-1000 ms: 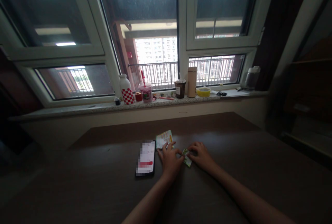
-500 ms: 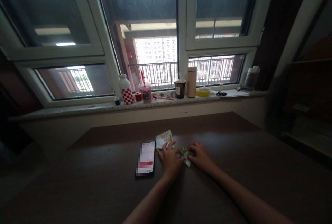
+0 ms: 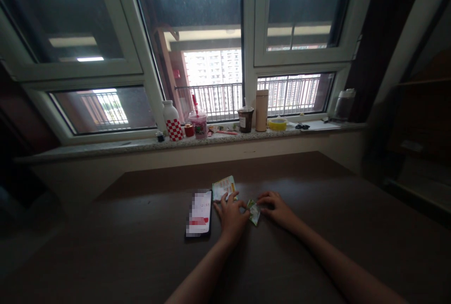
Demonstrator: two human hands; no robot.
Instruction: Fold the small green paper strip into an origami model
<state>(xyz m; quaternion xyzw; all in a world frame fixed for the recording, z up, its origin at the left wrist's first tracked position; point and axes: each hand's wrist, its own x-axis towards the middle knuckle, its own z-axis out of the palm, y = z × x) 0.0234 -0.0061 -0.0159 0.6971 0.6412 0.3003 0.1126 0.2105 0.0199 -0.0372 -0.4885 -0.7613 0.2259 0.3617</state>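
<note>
The phone (image 3: 199, 214) lies just left of the printed card (image 3: 224, 188), well in from the dark table's (image 3: 141, 257) edges. The left hand (image 3: 231, 214) overlaps the card, thumb and forefinger pinching the small green packet (image 3: 253, 213). Right of that, the right hand (image 3: 276, 209) curls loosely at the packet; I can't tell whether it grips. Bare tabletop stretches beyond both sides.

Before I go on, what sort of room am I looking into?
Probably a home or dormitory room high up: a wide window facing tower blocks, a stone sill holding drinks and a tape roll, and a plain brown table.
</note>
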